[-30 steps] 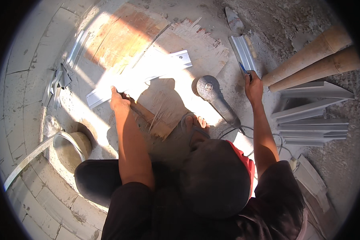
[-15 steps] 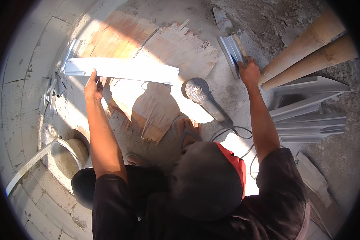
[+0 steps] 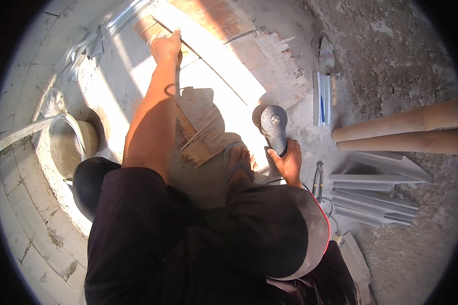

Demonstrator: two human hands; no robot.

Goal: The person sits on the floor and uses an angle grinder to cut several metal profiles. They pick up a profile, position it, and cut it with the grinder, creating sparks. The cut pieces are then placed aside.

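Observation:
Stretched toward the far left, my left hand is closed on the edge of a long metal strip, which glares white in the sun. The strip lies slanted above a splintered plywood board. My right hand wraps around the body of an angle grinder, whose round head points away from me beside my foot. A short ribbed metal piece rests on the floor beyond the right hand, with a blue pen-like thing on it.
Bamboo poles stick in from the right. Nearer are bent metal offcuts and pliers. A trowel lies at the far right. At left stand a bucket and a block wall; scraps lie beyond.
My right hand has left the short metal piece, now on the floor, and taken hold of the grinder. My left hand has moved farther away, and the long strip has turned to a slant.

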